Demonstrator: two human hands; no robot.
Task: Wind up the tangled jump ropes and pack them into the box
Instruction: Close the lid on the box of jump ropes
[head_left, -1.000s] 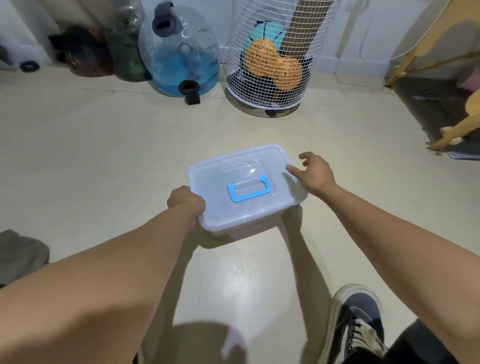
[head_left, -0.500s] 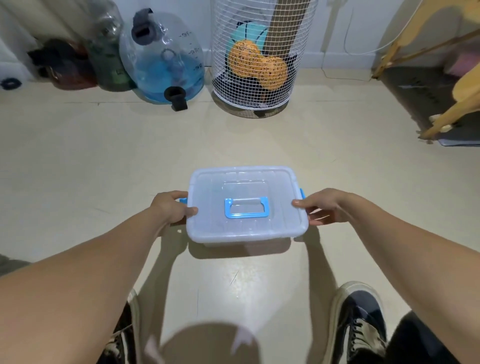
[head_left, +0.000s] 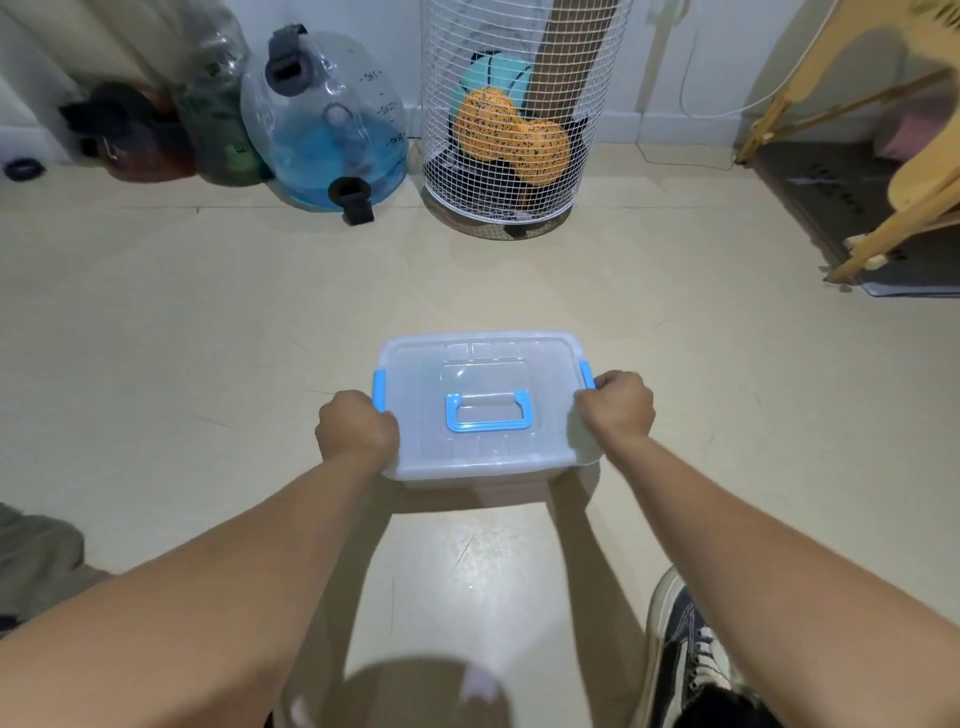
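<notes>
The translucent box (head_left: 480, 410) sits on the cream floor (head_left: 208, 338) directly in front of you, its lid (head_left: 467, 358) on, the blue carry handle (head_left: 488, 411) lying flat at the centre. You have it by both ends: your left hand (head_left: 357, 430) is curled around the left edge at the blue side latch (head_left: 380, 391), your right hand (head_left: 616, 406) curled likewise at the right latch (head_left: 587, 375). Both fists are clamped on the box; whether the latches are already sprung cannot be told from here.

No jump ropes appear anywhere in view, and through the cloudy plastic nothing can be made out inside. This looks like the opening stage of the job: getting the box ready before any winding begins. Your next move likely calls for flipping both latches outward together and lifting the lid straight up, then setting it down within reach.

Beyond the box, a white wire basket (head_left: 524, 119) holding an orange ball (head_left: 511, 137) stands against the wall, a large clear water jug (head_left: 324, 119) to its left. Your dark sneaker (head_left: 685, 644) is planted at lower right.
</notes>
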